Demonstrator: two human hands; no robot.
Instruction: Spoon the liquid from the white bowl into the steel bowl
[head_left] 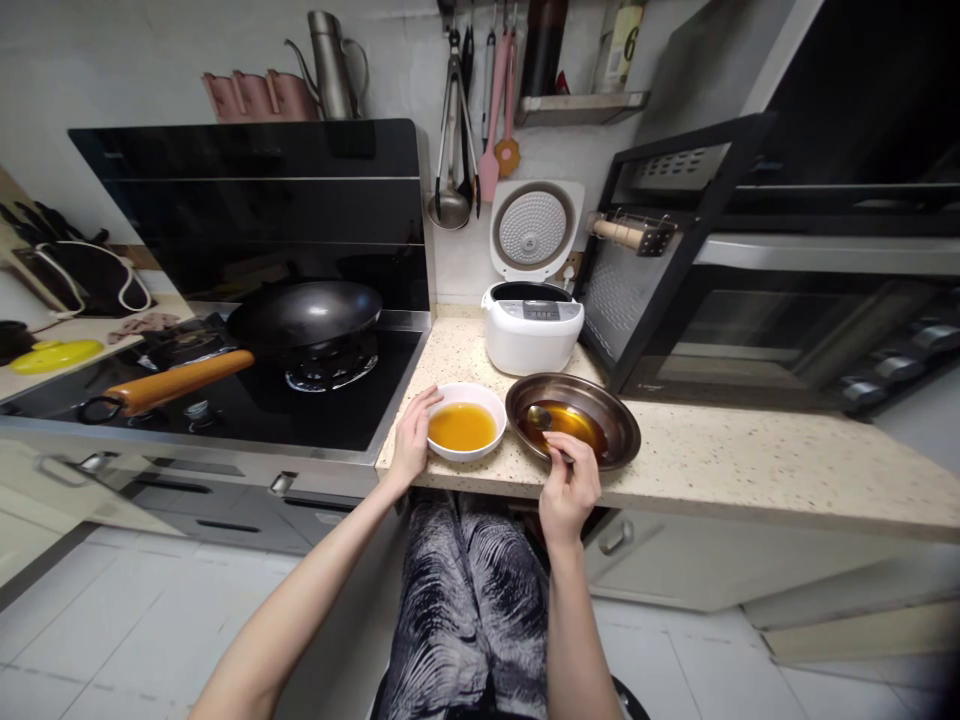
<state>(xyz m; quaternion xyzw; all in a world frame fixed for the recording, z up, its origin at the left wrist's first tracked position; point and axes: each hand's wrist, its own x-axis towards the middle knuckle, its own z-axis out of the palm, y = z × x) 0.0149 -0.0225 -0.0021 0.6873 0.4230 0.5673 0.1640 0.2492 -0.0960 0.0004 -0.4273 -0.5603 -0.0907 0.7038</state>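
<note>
My left hand (412,436) holds the left side of a white bowl (466,457), its fingers lying over the rim. An orange-yellow liquid fills part of this bowl. Just to the right stands a dark metal bowl (624,425) with a shallow pool of amber liquid in it. Over its near side, my right hand (571,490) pinches the handle of a spoon (538,416). The spoon's head is above or in the liquid; I cannot tell which. Most of the handle is hidden by my fingers.
Behind the bowls sits a white rice cooker (534,345) with its lid raised. To the left, a black wok (307,315) with a wooden handle rests on the gas stove (375,415). An oven (810,330) stands at the right. Tongs (454,110) and other utensils hang on the wall.
</note>
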